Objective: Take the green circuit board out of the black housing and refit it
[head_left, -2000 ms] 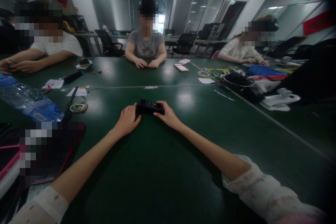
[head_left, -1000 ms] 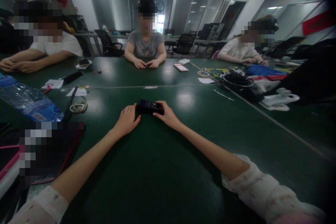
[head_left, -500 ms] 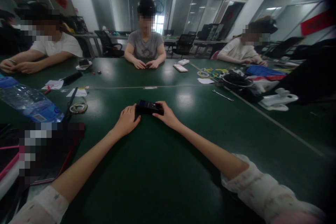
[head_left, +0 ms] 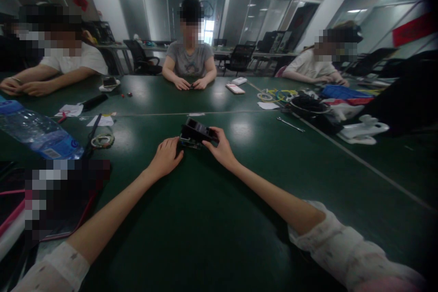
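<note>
A small black device lies between my hands on the green table. Its black cover is lifted and tilted, with my right hand closed on its right end. Under the cover a lower part with small light and bluish details shows; its finer parts are too small to tell. My left hand is closed round the left end of this lower part, and its fingertips are partly hidden.
To the left lie a water bottle, a bracelet and papers. A wrench, cables and a white object are on the right. Three people sit round the table's far side.
The black cover has come up and tilted in my right hand, which has risen slightly, and the lower part has come into view. My left hand has stayed in place.
</note>
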Demonstrator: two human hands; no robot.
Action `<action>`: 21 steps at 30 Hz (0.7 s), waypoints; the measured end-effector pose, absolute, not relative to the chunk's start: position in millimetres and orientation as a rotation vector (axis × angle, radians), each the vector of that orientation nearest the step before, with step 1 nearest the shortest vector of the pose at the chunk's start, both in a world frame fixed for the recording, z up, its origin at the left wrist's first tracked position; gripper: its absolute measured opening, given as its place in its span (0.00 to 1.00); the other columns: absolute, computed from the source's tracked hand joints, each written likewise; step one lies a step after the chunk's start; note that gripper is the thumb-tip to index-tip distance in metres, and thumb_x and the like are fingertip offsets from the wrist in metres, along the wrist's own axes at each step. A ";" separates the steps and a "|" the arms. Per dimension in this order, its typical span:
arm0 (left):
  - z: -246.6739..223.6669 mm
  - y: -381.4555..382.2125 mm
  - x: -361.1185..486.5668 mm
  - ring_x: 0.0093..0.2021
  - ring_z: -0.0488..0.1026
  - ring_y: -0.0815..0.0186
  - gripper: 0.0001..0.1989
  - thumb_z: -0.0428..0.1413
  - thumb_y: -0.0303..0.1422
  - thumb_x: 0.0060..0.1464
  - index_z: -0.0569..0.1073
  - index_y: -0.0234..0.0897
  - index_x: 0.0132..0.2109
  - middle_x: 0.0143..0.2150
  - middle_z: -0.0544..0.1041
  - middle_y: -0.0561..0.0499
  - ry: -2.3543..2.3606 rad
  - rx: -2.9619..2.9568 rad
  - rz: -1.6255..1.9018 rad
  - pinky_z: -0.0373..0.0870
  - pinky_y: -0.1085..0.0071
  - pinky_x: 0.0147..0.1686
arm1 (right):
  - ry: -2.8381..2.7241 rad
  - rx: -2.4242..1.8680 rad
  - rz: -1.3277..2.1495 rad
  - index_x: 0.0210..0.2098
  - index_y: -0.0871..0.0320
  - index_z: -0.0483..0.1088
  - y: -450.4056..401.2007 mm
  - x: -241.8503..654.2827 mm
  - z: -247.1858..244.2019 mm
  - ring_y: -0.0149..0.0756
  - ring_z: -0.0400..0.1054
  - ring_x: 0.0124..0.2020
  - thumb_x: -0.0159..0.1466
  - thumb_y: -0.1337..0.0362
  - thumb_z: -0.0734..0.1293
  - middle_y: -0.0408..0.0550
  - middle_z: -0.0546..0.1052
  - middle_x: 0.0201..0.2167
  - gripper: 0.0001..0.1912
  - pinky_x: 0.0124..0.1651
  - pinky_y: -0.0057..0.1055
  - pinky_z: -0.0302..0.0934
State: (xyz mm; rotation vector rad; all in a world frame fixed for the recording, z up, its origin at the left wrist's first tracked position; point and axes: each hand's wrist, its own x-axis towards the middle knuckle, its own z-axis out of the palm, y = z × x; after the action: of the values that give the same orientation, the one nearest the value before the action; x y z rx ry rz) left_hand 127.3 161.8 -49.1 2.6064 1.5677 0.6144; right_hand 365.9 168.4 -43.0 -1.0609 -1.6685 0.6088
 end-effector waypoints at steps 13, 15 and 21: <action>-48.5 162.3 127.0 0.63 0.58 0.53 0.24 0.43 0.41 0.64 0.59 0.32 0.62 0.62 0.64 0.39 1.556 2.614 0.589 0.57 0.51 0.60 | -1.437 -1.327 0.466 0.53 0.55 0.56 190.3 382.7 -69.5 0.44 0.65 0.54 0.58 0.66 0.68 0.53 0.68 0.49 0.26 0.59 0.49 0.60; -47.7 161.9 127.4 0.63 0.58 0.53 0.24 0.43 0.41 0.64 0.59 0.32 0.62 0.62 0.63 0.38 1.556 2.609 0.588 0.57 0.51 0.60 | -1.465 -1.338 0.454 0.53 0.55 0.56 190.8 383.6 -71.3 0.45 0.65 0.55 0.58 0.66 0.68 0.53 0.68 0.50 0.26 0.60 0.50 0.59; -42.6 159.8 128.6 0.63 0.58 0.52 0.25 0.43 0.41 0.64 0.59 0.31 0.62 0.63 0.63 0.38 1.559 2.586 0.541 0.58 0.51 0.60 | -1.489 -1.440 0.327 0.53 0.57 0.58 186.5 383.9 -68.3 0.50 0.62 0.56 0.55 0.67 0.69 0.56 0.65 0.51 0.28 0.60 0.55 0.56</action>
State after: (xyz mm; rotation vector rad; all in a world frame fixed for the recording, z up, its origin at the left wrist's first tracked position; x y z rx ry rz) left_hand 128.6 159.8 -42.6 2.5861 1.5588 0.5414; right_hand 383.9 186.5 -68.3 -1.4405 -1.4894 0.3273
